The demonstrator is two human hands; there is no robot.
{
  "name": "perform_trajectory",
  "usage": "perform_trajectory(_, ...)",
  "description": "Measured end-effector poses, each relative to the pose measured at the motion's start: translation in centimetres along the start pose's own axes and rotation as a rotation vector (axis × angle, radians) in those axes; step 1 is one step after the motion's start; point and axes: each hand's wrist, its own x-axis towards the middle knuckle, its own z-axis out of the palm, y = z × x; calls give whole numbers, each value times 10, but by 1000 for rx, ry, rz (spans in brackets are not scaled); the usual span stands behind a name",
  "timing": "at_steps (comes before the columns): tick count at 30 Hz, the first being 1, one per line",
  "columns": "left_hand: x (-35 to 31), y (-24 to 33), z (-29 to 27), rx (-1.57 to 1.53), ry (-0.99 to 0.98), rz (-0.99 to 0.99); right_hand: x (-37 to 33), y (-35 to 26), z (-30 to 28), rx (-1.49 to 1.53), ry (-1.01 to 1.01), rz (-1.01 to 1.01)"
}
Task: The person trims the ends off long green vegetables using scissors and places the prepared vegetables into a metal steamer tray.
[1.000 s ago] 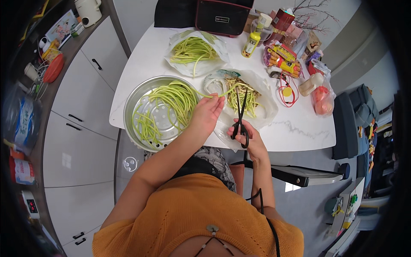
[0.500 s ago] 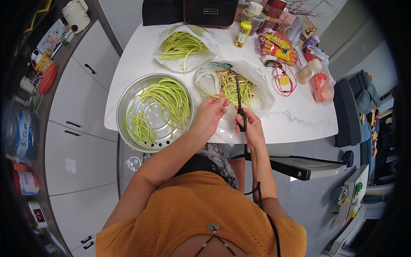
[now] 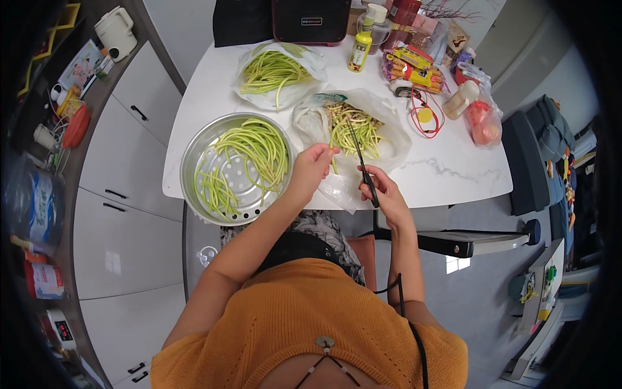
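My left hand pinches a green garlic scape; only a short part of it shows below my fingertips. My right hand grips black-handled scissors, their blades pointing away from me over an open plastic bag. Cut scape ends and pale tips lie in that bag. To the left stands a round metal steamer pan with a perforated bottom, holding long green scapes and a smaller bunch of shorter ones. Behind it, a white bag lies open with more scapes.
Around the white marbled table's far right are a yellow bottle, packaged sausages, a red cord, a shaker jar and a bag of red items. A dark case stands at the back.
My hands have moved slightly apart. The scape in my left hand now hangs down from the fingertips instead of reaching left. The scissors have tilted and drawn back a little toward me.
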Motion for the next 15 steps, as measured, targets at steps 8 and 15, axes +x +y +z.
perform_trajectory(8, 0, -1, 5, 558, 152, 500, -2, 0, 3, 45, -29, 66)
perform_trajectory(15, -5, 0, 11, 709, 102, 562, 1, 0, 8, 84, 1, 47)
